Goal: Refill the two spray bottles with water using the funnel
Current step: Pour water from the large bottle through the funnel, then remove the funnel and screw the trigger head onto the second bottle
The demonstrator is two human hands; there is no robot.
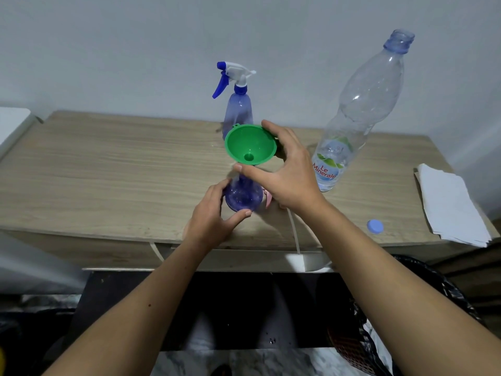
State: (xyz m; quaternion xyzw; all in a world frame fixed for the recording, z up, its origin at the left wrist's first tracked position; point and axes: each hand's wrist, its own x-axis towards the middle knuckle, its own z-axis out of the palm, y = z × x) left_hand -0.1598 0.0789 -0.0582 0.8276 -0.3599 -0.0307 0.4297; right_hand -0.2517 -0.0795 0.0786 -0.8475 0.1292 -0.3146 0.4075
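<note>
A green funnel (pixel 250 144) sits tilted above the open neck of a blue-tinted spray bottle (pixel 244 195) near the table's front edge. My right hand (pixel 287 172) pinches the funnel's rim between thumb and fingers. My left hand (pixel 212 215) grips the base of that bottle. A second blue spray bottle (pixel 238 109), with its white and blue trigger head on, stands behind the funnel. A tall clear water bottle (pixel 360 109), uncapped, stands to the right with only a little water at its bottom.
The wooden table (pixel 108 172) stands against a pale wall. A blue cap (pixel 375 226) lies near the front right edge. Folded white paper (pixel 450 204) lies at the far right. Something pink (pixel 268 199) peeks from under my right hand.
</note>
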